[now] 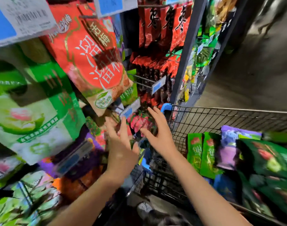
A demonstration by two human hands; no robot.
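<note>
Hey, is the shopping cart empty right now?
No, the cart holds green packets and a purple packet.

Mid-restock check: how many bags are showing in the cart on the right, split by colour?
Bright green bags: 2
Purple bag: 1
Dark green bag: 1 clear; those beneath it are too blurred to count
Total: 4 bags that can be told apart in the cart
</note>
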